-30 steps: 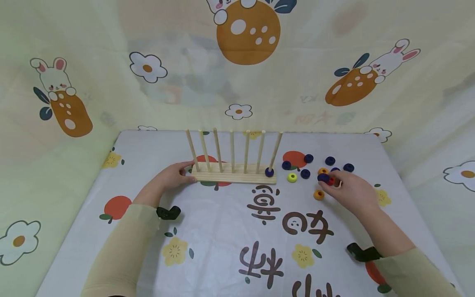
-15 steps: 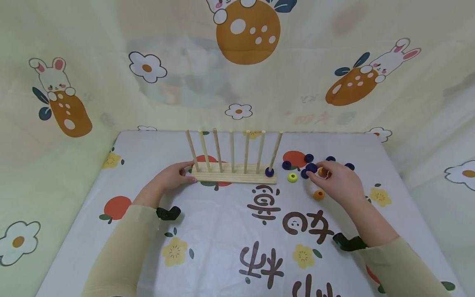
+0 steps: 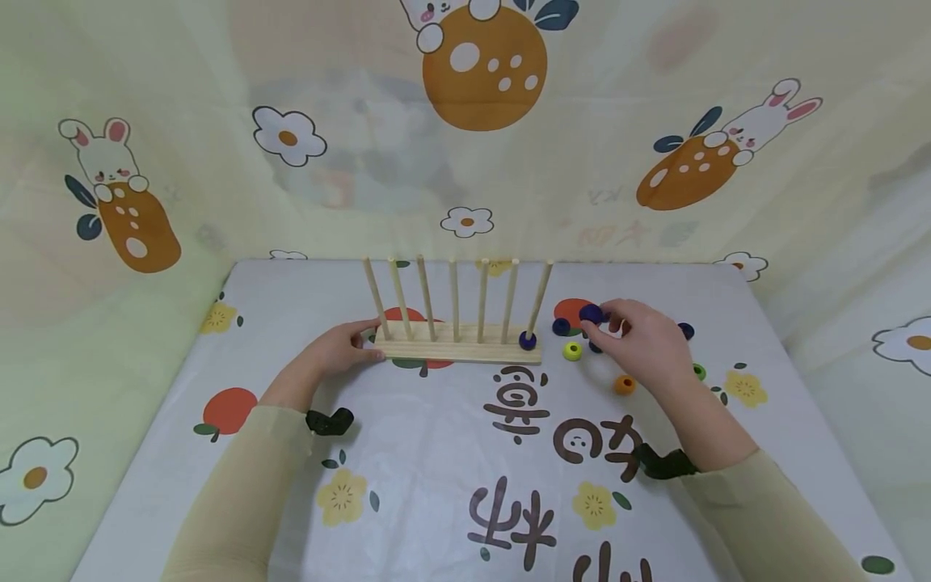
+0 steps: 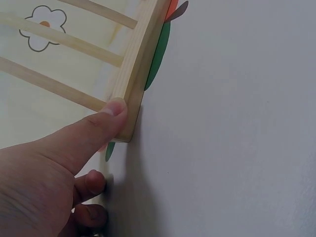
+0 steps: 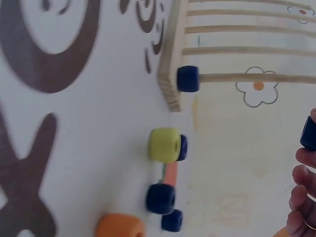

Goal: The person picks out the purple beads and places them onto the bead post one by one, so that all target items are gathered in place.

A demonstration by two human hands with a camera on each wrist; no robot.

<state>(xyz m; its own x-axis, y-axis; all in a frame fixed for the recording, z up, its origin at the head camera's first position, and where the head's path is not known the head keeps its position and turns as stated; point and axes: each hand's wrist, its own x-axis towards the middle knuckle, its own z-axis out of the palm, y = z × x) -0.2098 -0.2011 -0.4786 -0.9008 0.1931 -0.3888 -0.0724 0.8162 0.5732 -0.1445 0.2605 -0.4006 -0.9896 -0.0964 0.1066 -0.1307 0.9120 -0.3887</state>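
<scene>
Our left grip [image 3: 338, 351] pinches the left end of the wooden rack [image 3: 451, 349], which lies long from left to right on the worktop [image 3: 422, 453], its pegs [image 3: 454, 303] pointing up. Our right grip [image 3: 649, 343] pinches a dark blue bead [image 3: 591, 314] in the air, right of the rack. We see big brown writing [image 3: 536, 529] too hard to read. The worktop's back edge runs behind the pegs, and a gap parts the rack from the yellow bead [image 3: 572, 351].

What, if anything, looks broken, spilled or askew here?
Nothing stands out. The peg stand sits flat with no visible breakage; the left hand grips its end. The right hand pinches a blue bead, and loose beads lie near the stand.
</scene>
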